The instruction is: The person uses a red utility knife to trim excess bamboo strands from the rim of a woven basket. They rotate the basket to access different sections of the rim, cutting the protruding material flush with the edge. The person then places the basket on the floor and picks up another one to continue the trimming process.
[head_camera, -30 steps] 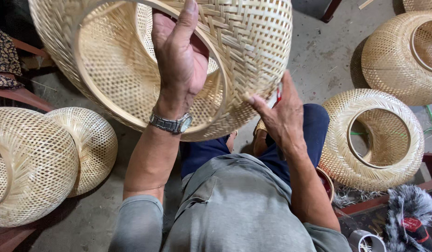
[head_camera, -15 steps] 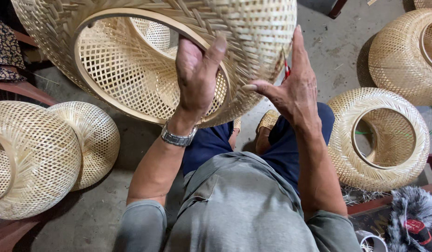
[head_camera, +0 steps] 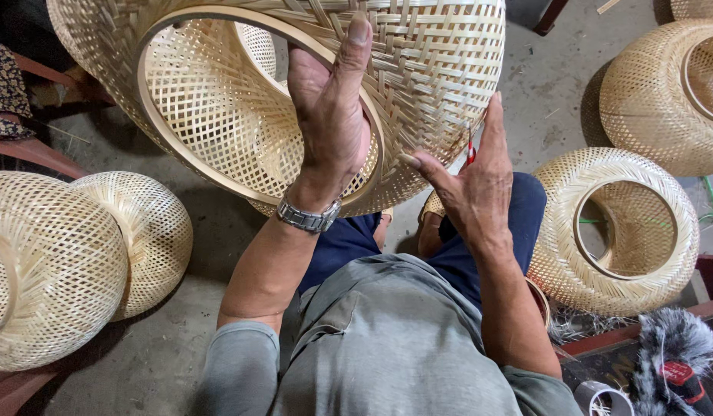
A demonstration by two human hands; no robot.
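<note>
Both arms raised, hands up
Left hand (head_camera: 329, 115) flat, fingers extended upward; right hand (head_camera: 468, 181) open, thumb out, fingers lifted

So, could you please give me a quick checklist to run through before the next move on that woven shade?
1. Left hand on the large pale woven bamboo shade, palm across its wooden ring rim: ok.
2. Right hand touching the shade's outer weave: ok.
3. Small red-handled tool secure by the right hand: cannot tell.
4. Shade held above the lap: ok.
5. Neighbouring round bamboo shade on the floor apart from the hands: ok.
</note>
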